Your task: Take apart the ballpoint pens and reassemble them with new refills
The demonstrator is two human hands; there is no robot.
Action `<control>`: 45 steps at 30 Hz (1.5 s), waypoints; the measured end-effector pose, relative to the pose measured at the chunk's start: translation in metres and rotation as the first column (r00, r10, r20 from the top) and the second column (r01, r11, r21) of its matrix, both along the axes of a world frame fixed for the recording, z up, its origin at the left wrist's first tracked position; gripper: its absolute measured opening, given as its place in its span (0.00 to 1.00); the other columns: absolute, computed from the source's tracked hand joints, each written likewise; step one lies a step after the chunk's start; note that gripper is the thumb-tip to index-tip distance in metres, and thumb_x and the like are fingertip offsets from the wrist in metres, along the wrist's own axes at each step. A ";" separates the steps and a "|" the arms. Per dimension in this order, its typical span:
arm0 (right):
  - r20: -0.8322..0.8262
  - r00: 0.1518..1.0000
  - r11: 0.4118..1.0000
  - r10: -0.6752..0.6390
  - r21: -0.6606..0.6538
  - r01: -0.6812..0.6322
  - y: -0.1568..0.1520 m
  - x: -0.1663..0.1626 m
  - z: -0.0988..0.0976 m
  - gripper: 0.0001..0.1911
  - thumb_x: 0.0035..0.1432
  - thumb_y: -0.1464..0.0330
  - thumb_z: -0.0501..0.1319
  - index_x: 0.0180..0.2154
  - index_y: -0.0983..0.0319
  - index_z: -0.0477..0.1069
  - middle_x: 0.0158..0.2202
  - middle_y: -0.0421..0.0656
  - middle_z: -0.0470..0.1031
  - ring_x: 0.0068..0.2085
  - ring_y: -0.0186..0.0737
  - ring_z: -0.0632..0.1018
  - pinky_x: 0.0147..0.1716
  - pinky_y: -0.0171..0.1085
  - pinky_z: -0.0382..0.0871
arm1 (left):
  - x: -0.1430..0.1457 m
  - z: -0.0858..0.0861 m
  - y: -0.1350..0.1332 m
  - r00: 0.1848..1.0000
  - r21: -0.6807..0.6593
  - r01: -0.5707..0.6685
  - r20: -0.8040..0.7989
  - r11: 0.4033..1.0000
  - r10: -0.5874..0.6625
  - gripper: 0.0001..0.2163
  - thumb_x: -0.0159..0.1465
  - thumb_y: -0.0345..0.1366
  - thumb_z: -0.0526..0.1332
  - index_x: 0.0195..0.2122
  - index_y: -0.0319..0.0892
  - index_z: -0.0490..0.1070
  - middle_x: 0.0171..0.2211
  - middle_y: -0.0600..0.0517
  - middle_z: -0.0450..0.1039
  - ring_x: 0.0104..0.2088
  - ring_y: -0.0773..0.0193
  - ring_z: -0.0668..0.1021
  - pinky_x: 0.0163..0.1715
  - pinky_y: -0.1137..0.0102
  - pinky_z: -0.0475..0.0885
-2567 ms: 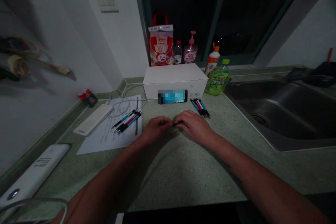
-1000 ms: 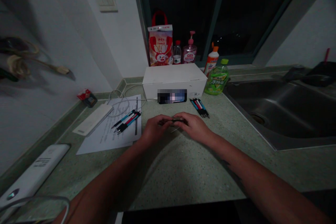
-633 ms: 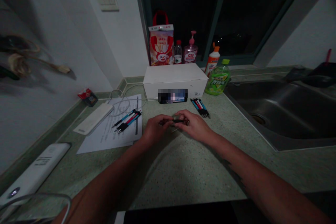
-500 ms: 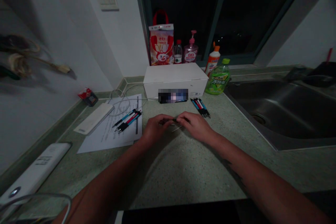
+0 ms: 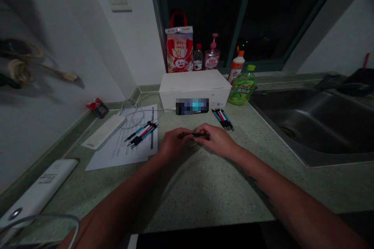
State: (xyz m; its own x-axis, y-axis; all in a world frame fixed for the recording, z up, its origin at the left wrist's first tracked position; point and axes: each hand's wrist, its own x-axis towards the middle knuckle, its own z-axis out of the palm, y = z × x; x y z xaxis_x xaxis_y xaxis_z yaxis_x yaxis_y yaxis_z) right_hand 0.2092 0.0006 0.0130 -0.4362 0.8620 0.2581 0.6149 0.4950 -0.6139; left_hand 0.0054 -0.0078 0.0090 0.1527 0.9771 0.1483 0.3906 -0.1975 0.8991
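Above the middle of the counter, my left hand (image 5: 174, 142) and my right hand (image 5: 217, 139) are closed with fingertips nearly meeting. Between them lies a slim dark pen part (image 5: 198, 135), pinched at both ends; the fingers hide much of it. Just under the fingertips shows a thin pale rod (image 5: 194, 144); whether it is held or lies on the counter I cannot tell. To the left, several pens (image 5: 142, 134) in blue, red and black rest on printed paper (image 5: 119, 155). More pens (image 5: 223, 120) lie side by side beyond my right hand.
A white box (image 5: 194, 81) stands behind, with a blurred-out phone-like screen (image 5: 192, 106) against its front. Bottles, such as a green one (image 5: 243, 87), stand near the window. The sink (image 5: 306, 124) is at right. A power strip (image 5: 41, 190) and a white flat case (image 5: 104, 132) lie left.
My right fingers have shifted slightly, and more of the dark pen part shows between the hands. Less of the pale rod is visible. The blurred screen's colours differ.
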 end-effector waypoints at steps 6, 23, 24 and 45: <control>0.105 0.994 1.000 0.003 0.006 -0.004 0.000 0.000 0.000 0.08 0.71 0.68 0.59 0.39 0.61 0.74 0.36 0.42 0.77 0.37 0.39 0.77 0.35 0.35 0.64 | 0.001 0.000 0.000 1.000 -0.016 0.021 -0.006 1.000 -0.021 0.06 0.59 0.37 0.65 0.35 0.42 0.81 0.35 0.47 0.82 0.36 0.58 0.81 0.41 0.64 0.75; 0.169 0.985 0.998 0.041 0.038 -0.049 0.003 0.006 -0.002 0.05 0.64 0.73 0.65 0.41 0.60 0.76 0.37 0.40 0.75 0.37 0.37 0.75 0.35 0.33 0.63 | 0.000 -0.010 -0.001 0.865 0.151 0.392 -0.395 0.907 -0.308 0.05 0.59 0.34 0.67 0.36 0.47 0.82 0.35 0.49 0.79 0.41 0.56 0.76 0.45 0.63 0.68; 0.208 0.977 0.997 0.053 0.047 -0.064 0.003 0.006 -0.002 0.06 0.62 0.75 0.65 0.41 0.60 0.76 0.37 0.40 0.75 0.37 0.37 0.75 0.35 0.33 0.62 | 0.001 -0.010 -0.002 0.834 0.159 0.440 -0.438 0.884 -0.337 0.06 0.60 0.32 0.66 0.36 0.47 0.82 0.36 0.49 0.79 0.42 0.56 0.76 0.46 0.64 0.68; 0.468 0.883 0.997 -0.017 0.076 -0.021 0.008 0.006 -0.009 0.06 0.67 0.71 0.60 0.35 0.63 0.72 0.36 0.42 0.74 0.34 0.37 0.74 0.31 0.34 0.56 | -0.009 -0.009 0.013 0.736 0.108 0.189 -0.674 0.976 -0.068 0.07 0.66 0.29 0.59 0.35 0.40 0.77 0.37 0.46 0.76 0.42 0.56 0.74 0.44 0.64 0.67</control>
